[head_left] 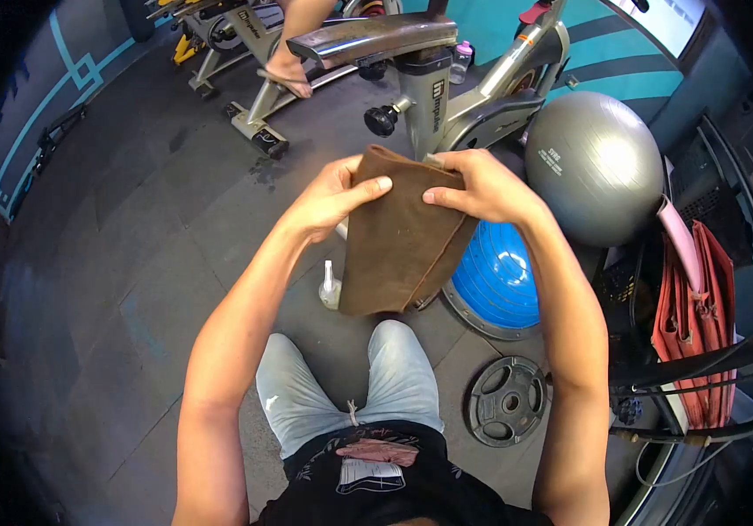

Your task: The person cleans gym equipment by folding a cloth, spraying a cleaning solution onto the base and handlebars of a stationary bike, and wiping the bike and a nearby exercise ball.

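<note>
A brown cloth (401, 241), folded over, hangs in front of me between both hands. My left hand (339, 195) grips its upper left edge, thumb on the near face and fingers behind. At the upper right edge my right hand (479, 188) pinches it the same way, the thumb pressed on the front. Behind the cloth's lower left side a clear spray bottle with a white nozzle (330, 287) stands on the floor. The blue half-ball balance trainer (501, 276) lies just right of the cloth, partly covered by it and by my right forearm.
An exercise bike (433, 101) stands ahead, with a pink-capped bottle (461, 63) behind it. Another person's bare foot (289, 77) shows near a second bike. To the right are a grey exercise ball (595, 167), a weight plate (507, 401) and a rack with red bags (696, 333).
</note>
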The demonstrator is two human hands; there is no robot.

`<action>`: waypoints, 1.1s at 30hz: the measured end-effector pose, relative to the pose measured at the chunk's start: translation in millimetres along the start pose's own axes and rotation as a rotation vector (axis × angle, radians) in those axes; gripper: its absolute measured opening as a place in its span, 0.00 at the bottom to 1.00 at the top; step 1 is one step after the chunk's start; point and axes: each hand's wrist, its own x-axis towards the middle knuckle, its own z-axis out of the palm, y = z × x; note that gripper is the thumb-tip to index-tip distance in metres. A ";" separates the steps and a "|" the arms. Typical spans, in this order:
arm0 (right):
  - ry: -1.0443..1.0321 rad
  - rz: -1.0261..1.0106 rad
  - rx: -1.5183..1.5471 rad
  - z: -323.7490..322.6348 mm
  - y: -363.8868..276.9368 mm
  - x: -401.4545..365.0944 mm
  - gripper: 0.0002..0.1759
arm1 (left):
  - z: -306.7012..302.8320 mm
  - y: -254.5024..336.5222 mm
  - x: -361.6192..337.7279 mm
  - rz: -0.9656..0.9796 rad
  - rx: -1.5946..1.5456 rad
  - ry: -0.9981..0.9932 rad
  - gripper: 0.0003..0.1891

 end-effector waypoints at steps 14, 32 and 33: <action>0.153 0.013 0.333 -18.8 -9.7 -1.0 0.10 | 8.7 55.8 -3.9 0.579 0.694 0.266 0.19; -0.103 0.045 0.197 26.9 22.5 -29.2 0.11 | -4.0 91.0 -45.8 0.564 1.347 0.124 0.24; -0.043 0.001 0.143 24.2 22.6 -27.3 0.11 | -7.7 84.6 -45.8 0.561 1.348 0.115 0.24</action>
